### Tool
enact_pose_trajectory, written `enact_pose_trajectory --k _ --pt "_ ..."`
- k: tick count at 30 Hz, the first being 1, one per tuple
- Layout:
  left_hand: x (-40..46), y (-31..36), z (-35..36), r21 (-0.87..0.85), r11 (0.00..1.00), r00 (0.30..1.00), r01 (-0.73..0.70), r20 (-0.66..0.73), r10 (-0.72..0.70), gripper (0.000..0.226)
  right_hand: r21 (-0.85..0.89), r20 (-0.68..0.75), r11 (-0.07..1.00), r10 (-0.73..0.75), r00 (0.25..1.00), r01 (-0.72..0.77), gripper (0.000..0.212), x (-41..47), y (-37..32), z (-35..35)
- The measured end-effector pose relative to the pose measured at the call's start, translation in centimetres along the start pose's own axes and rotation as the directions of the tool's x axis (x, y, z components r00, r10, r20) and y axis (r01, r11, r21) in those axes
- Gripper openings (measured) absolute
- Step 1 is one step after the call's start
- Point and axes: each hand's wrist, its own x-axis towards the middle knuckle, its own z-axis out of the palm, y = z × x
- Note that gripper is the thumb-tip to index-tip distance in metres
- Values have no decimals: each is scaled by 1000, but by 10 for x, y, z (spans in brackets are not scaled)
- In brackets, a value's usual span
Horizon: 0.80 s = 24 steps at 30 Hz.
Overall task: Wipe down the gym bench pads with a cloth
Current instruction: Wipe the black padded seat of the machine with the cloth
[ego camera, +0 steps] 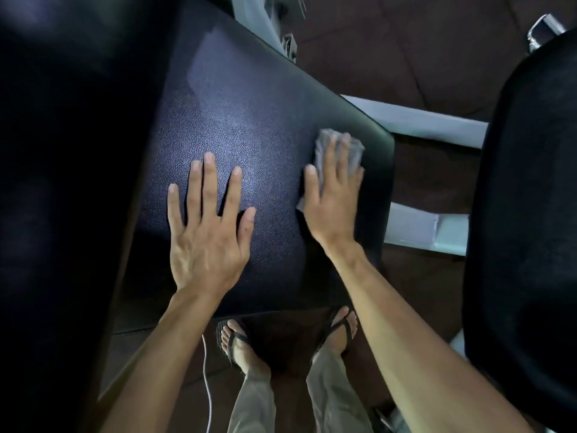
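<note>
Right hand (334, 195): my fingers flat, pressing grey cloth (338, 151) onto pad (249, 120) near its right corner. Left hand (207, 232): spread, bracing mid-pad. Step, I judge: wiping under way; next, sweep cloth leftward across unwiped surface.

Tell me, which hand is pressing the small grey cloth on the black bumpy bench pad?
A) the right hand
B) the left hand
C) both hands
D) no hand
A: the right hand lies flat over the small grey cloth near the right edge of the black textured bench pad, while the left hand rests on the pad with nothing under it.
</note>
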Motion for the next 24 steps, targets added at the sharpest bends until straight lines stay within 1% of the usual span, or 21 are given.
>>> enact_pose_trajectory --k 1,3,5,7,8,11,13,15,16,18,20,22,24 --pt "0 0 0 4 1000 1000 0 -2 0 59 -4 5 999 -45 999 45 63 0 -12 4" --pt "0 1 -1 5 1000 1000 2 -2 -2 59 -28 58 988 -153 987 155 62 -24 -21 10" --pt "1 1 -1 6 1000 1000 5 1 -5 59 -67 135 964 -247 959 258 62 -63 -6 9" --pt "1 1 -1 6 1000 1000 7 -2 -7 59 -118 194 945 -279 940 305 62 -100 26 8" --pt "1 1 -1 6 1000 1000 8 -4 -8 59 -141 200 946 -263 944 293 61 -114 42 6" --pt "0 0 0 3 1000 1000 7 -1 -7 59 -154 161 973 -146 976 171 61 -114 70 -1" --pt "-1 0 0 8 1000 1000 6 5 -6 59 -128 124 986 -88 988 104 61 -91 62 -2" --pt "-2 0 0 13 1000 1000 6 3 -6 59 -93 95 993 -59 994 68 63 -65 40 2" --pt "-1 0 0 13 1000 1000 5 2 -5 59 -83 91 994 -71 993 78 63 -58 29 3" --pt "0 0 -1 3 1000 1000 3 2 -3 59 -81 120 985 -139 983 149 63 -63 18 4" --pt "0 1 -1 -2 1000 1000 6 -3 -6 60 -126 168 967 -200 965 222 63 -81 21 2" --pt "-1 1 -1 3 1000 1000 5 -4 -5 60 -239 181 942 -196 964 236 65 -93 33 -2" --pt "-2 0 -1 3 1000 1000 2 -12 -2 59 -323 165 925 -152 975 199 68 -94 38 -3"
